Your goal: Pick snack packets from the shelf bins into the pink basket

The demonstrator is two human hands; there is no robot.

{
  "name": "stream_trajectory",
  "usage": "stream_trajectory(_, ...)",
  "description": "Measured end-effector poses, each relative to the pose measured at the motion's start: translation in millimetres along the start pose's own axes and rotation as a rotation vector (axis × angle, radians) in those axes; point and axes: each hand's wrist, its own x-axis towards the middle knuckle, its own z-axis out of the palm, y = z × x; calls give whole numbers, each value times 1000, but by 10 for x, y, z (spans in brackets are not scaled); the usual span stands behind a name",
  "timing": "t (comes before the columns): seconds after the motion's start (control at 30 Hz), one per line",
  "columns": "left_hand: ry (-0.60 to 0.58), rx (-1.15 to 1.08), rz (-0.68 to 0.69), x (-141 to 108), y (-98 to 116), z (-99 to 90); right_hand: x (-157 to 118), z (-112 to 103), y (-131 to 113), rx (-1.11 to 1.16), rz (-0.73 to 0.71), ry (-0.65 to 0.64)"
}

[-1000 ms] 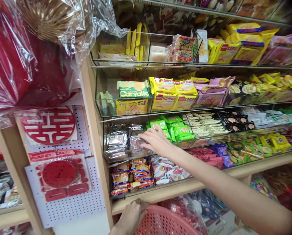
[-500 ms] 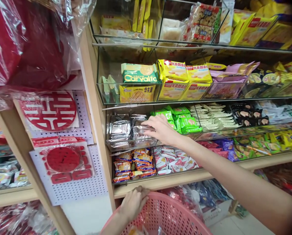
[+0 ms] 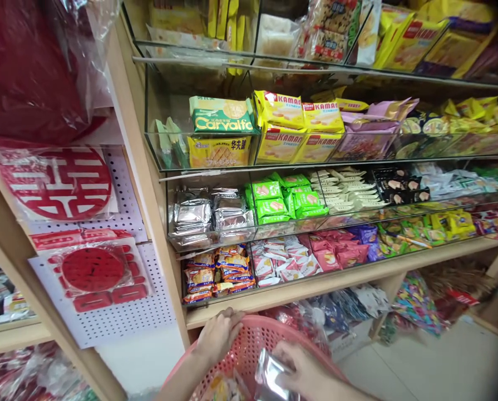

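Note:
A pink plastic basket (image 3: 311,344) with a perforated wall stands below the shelves, some wrapped snacks (image 3: 226,387) lying inside it. My left hand (image 3: 220,334) is closed over the basket's far rim. Within the basket's opening, my right hand (image 3: 302,367) grips a silver foil snack packet (image 3: 269,374); its fingertips are partly hidden by the packet. More silver packets (image 3: 232,214) of the same look lie stacked in a clear shelf bin at the left, beside green snack packets (image 3: 269,200).
Clear bins of snacks fill the shelves, among them orange-wrapped packets (image 3: 234,264) and yellow KAMAR packs (image 3: 280,142). A wooden shelf edge (image 3: 299,288) runs just beyond the basket. Red decorations (image 3: 92,270) hang on a white pegboard (image 3: 140,301) at left.
My right hand has come down from the silver packets' bin into the basket, carrying one foil packet. My left hand stays on the rim. The view has shifted slightly right.

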Motion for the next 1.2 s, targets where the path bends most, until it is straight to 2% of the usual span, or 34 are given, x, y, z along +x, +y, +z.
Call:
stream_trajectory(0.07, 5, -8, -3, -5, -5, 16, 21, 142, 185, -105, 84, 8)
stream_trajectory(0.17, 10, -20, 2, -9, -16, 23, 83, 269, 264, -194, 119, 10)
stream_trajectory(0.37, 18, -25, 13, -1, -39, 17, 240, 506, 500, -274, 52, -97)
stream_trajectory(0.47, 18, -31, 27, -5, -49, 23, 260, 549, 634, -322, 8, -110)
stream_trajectory(0.63, 12, -24, 1, -6, -42, 17, 175, 477, 541, -370, -10, -134)
stream_trajectory(0.83, 6, -16, 1, 1, -26, 13, 115, 461, 425, -465, 24, -98)
stream_trajectory(1.07, -10, 14, -3, -20, -15, 5, 172, 617, 548, -554, 106, -188)
stream_trajectory(1.2, 9, 12, 5, -24, -23, 13, 176, 749, 691, -703, -12, -128)
